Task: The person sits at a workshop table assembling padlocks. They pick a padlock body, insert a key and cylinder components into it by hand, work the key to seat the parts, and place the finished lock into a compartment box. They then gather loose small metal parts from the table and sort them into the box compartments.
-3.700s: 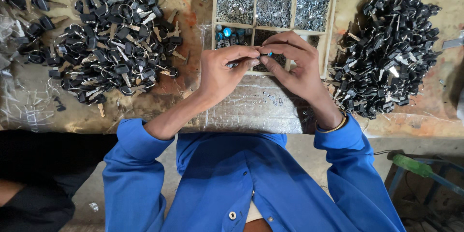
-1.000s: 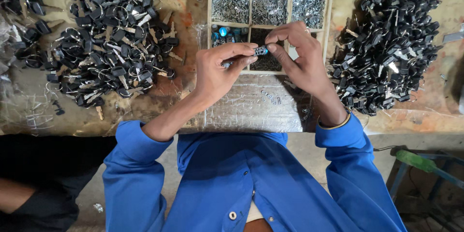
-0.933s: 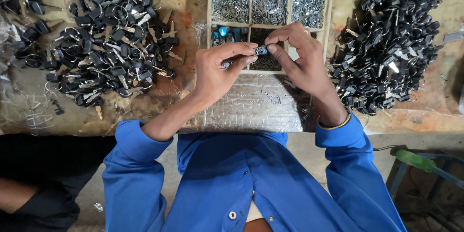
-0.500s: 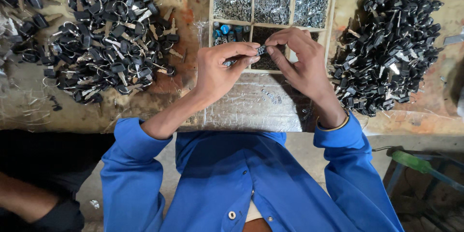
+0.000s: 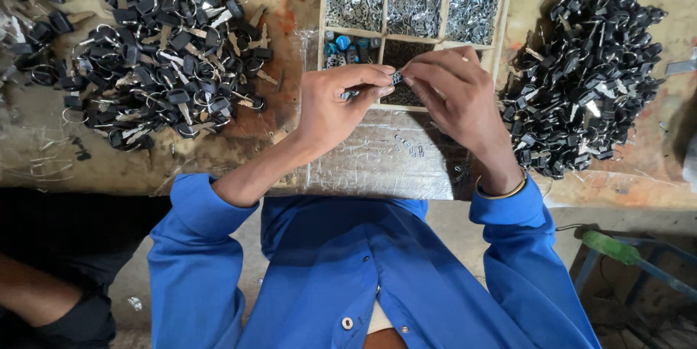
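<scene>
While the blue sleeves (image 5: 218, 247) rest at the near edge of the worktop (image 5: 218, 153), the left hand (image 5: 337, 106) and right hand (image 5: 457, 95) meet above the foil sheet (image 5: 385, 167), each grip pinched together on a small part (image 5: 396, 77). Keeping both pinches tight and low over the tray (image 5: 501, 22) would likely prevent drops. Key piles (image 5: 160, 51) lie farther left and right.

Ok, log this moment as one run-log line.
left hand: pinching small dark part | right hand: pinching same part | over wooden divided tray | key piles either side
</scene>
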Action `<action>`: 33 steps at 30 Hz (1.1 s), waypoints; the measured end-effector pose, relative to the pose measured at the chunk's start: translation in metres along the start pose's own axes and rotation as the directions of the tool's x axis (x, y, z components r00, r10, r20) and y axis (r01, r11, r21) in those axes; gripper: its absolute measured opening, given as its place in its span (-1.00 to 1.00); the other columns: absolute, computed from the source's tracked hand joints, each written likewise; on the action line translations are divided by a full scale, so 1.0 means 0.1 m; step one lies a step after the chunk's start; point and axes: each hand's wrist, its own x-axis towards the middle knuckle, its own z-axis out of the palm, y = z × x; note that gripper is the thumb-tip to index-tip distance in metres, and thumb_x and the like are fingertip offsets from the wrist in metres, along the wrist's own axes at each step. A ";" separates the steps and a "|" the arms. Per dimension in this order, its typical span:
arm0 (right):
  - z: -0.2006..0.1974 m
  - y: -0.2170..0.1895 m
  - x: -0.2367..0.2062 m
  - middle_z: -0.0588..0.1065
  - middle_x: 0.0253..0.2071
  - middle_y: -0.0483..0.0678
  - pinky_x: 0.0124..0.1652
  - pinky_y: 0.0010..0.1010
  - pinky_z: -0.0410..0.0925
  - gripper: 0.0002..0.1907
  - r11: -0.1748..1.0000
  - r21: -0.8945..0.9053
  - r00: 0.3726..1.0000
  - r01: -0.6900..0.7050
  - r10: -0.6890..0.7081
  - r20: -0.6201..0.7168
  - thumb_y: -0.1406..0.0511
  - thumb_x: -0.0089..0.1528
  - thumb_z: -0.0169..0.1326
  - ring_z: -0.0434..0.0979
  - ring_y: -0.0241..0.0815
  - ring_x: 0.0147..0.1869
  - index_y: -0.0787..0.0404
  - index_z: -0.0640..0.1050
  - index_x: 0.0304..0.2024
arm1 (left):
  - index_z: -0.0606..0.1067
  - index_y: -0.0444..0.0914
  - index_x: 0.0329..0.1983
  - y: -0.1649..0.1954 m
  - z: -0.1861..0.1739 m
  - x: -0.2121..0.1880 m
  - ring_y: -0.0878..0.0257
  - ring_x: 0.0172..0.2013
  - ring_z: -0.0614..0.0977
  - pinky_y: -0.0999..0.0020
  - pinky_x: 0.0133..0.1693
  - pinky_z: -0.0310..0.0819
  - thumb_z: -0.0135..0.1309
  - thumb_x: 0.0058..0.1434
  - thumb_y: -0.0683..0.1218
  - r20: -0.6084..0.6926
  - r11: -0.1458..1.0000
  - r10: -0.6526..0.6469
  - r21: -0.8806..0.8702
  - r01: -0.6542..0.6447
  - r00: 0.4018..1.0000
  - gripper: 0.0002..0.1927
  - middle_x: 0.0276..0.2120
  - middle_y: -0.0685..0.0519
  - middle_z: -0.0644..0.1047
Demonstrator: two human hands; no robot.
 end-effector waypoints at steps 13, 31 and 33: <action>0.01 0.00 -0.03 0.58 -0.09 -0.06 -0.09 -0.25 0.32 -0.81 1.000 0.001 1.000 0.025 -0.025 -0.009 0.46 0.29 0.28 0.59 -0.09 -0.06 0.25 0.64 -0.04 | 0.63 -0.33 -0.17 0.01 0.01 -0.01 0.18 -0.05 0.76 0.39 -0.05 0.72 0.28 0.21 -0.35 0.013 0.998 0.036 0.043 -0.036 0.999 -0.84 -0.11 -0.06 0.69; -0.07 0.12 -0.04 0.62 0.00 0.02 0.10 -0.31 0.38 -0.79 0.949 0.265 0.983 -0.169 0.182 -0.023 0.43 0.37 0.26 0.62 -0.07 0.04 0.25 0.63 0.06 | 0.61 -0.35 -0.16 -0.03 0.01 0.00 0.22 -0.08 0.76 0.40 -0.09 0.73 0.27 0.22 -0.34 0.046 0.999 -0.022 -0.024 0.023 0.999 -0.86 -0.09 -0.06 0.69; -0.01 0.13 -0.05 0.62 -0.07 -0.01 0.07 -0.29 0.38 -0.83 0.964 0.225 0.989 -0.141 0.145 -0.001 0.42 0.34 0.29 0.63 -0.08 -0.01 0.23 0.64 -0.02 | 0.61 -0.36 -0.17 -0.03 0.01 0.00 0.22 -0.08 0.77 0.40 -0.09 0.73 0.27 0.22 -0.34 0.045 0.999 -0.026 -0.024 0.027 0.999 -0.86 -0.09 -0.06 0.69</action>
